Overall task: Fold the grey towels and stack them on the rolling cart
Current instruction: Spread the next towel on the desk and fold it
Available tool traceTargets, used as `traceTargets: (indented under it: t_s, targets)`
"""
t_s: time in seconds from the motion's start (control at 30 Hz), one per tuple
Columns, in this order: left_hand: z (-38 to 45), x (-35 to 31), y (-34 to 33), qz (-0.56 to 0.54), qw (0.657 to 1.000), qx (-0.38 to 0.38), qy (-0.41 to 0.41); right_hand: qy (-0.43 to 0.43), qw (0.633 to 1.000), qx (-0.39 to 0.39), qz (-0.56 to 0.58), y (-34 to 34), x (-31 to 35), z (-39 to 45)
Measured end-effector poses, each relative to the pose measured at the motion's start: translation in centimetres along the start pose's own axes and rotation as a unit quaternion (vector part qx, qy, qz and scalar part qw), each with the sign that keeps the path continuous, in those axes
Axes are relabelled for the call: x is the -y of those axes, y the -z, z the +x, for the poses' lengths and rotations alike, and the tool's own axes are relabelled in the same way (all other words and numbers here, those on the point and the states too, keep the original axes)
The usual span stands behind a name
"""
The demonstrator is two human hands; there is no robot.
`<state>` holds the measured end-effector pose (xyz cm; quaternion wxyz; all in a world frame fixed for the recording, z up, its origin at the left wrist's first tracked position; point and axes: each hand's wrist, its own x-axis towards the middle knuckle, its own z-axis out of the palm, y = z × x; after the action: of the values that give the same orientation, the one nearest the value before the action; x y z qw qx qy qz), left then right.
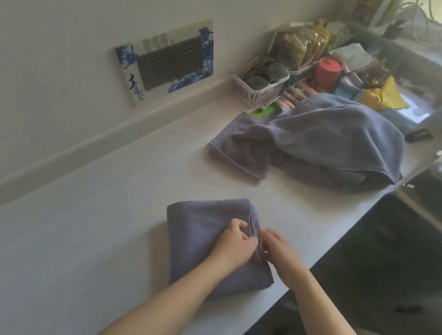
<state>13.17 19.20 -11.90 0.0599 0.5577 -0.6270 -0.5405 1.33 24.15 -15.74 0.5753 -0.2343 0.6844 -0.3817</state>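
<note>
Head view: the folded grey towel (pixel 210 236) lies near the bench (pixel 48 269) front edge; the left hand (pixel 233 243) and right hand (pixel 278 251) curl their fingers, pinching its layered right edge. Soft, light and floppy, it looks best gripped through all layers; an unfolded towel pile (pixel 321 143) waits further back

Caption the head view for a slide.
Both hands, left hand and right hand, pinch folded grey towel on counter; unfolded towels behind.

Single head-worn view, forward and down (tilted) over the near counter (pixel 90 233), close above both forearms.
</note>
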Motion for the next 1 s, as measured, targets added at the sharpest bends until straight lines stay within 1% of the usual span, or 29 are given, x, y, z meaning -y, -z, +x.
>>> traceTargets:
  t_s: [0.03, 0.07, 0.1, 0.13, 0.17, 0.2, 0.23, 0.27, 0.33, 0.4, 0.5, 0.57, 0.6, 0.63, 0.73, 0.77, 0.83, 0.9, 0.97, 1.0]
  targets:
    - [0.0, 0.4, 0.6, -0.010, 1.000, -0.012, -0.009, 0.014, 0.999, 0.003, -0.048, -0.1, 0.2, -0.1]
    - [-0.3, 1.0, 1.3, 0.001, 0.998, -0.048, -0.042, 0.031, 0.993, 0.006, -0.114, -0.2, 0.5, -0.2]
    - [-0.4, 1.9, 2.1, 0.045, 0.988, -0.114, -0.098, 0.046, 0.982, 0.006, -0.182, -0.4, 0.7, -0.2]
    - [-0.4, 3.0, 2.7, 0.118, 0.961, -0.191, -0.164, 0.059, 0.970, 0.000, -0.238, -0.6, 1.0, -0.1]
    - [-0.2, 4.2, 3.3, 0.208, 0.919, -0.257, -0.216, 0.069, 0.958, -0.011, -0.278, -0.9, 1.1, -0.1]
    - [0.1, 5.3, 3.7, 0.284, 0.885, -0.283, -0.237, 0.078, 0.950, -0.022, -0.302, -1.0, 1.3, -0.2]
    - [0.3, 6.3, 4.1, 0.338, 0.870, -0.276, -0.228, 0.086, 0.944, -0.033, -0.316, -1.3, 1.4, -0.2]
    - [0.6, 7.1, 4.2, 0.379, 0.864, -0.257, -0.211, 0.091, 0.941, -0.046, -0.324, -1.4, 1.4, -0.2]
    - [1.1, 8.5, 4.1, 0.425, 0.863, -0.214, -0.170, 0.108, 0.928, -0.068, -0.350, -1.9, 1.4, -0.3]
    - [1.4, 8.9, 3.9, 0.452, 0.859, -0.192, -0.145, 0.126, 0.915, -0.085, -0.374, -2.6, 1.1, -0.3]
    - [1.9, 9.0, 3.6, 0.456, 0.857, -0.195, -0.141, 0.116, 0.904, -0.109, -0.396, -3.3, 0.5, 0.1]
    - [2.0, 9.1, 3.4, 0.454, 0.856, -0.200, -0.142, 0.116, 0.880, -0.131, -0.441, -3.2, -0.1, 0.4]
    - [2.1, 9.3, 3.3, 0.449, 0.858, -0.203, -0.142, 0.114, 0.873, -0.142, -0.452, -3.1, -0.3, 0.6]
    - [2.2, 9.3, 3.2, 0.447, 0.859, -0.202, -0.144, 0.112, 0.875, -0.150, -0.447, -3.0, -0.4, 0.7]
    - [2.1, 9.6, 3.5, 0.429, 0.864, -0.203, -0.167, 0.079, 0.912, -0.124, -0.383, -2.9, -0.1, 0.8]
    - [2.0, 9.9, 3.7, 0.405, 0.871, -0.213, -0.178, 0.070, 0.919, -0.109, -0.373, -2.8, 0.1, 0.9]
    - [1.3, 10.7, 4.1, 0.308, 0.900, -0.255, -0.176, 0.064, 0.918, -0.085, -0.381, -2.6, 0.5, 1.1]
    - [-0.2, 11.0, 4.3, 0.175, 0.930, -0.300, -0.120, 0.047, 0.930, -0.070, -0.356, -2.1, 0.6, 1.5]
    - [-2.1, 11.4, 4.8, 0.009, 0.954, -0.301, -0.008, 0.008, 0.946, -0.041, -0.321, -2.2, 1.1, 1.8]
    - [-3.0, 11.7, 5.3, -0.083, 0.951, -0.292, 0.057, -0.010, 0.950, -0.016, -0.311, -2.6, 1.4, 2.0]
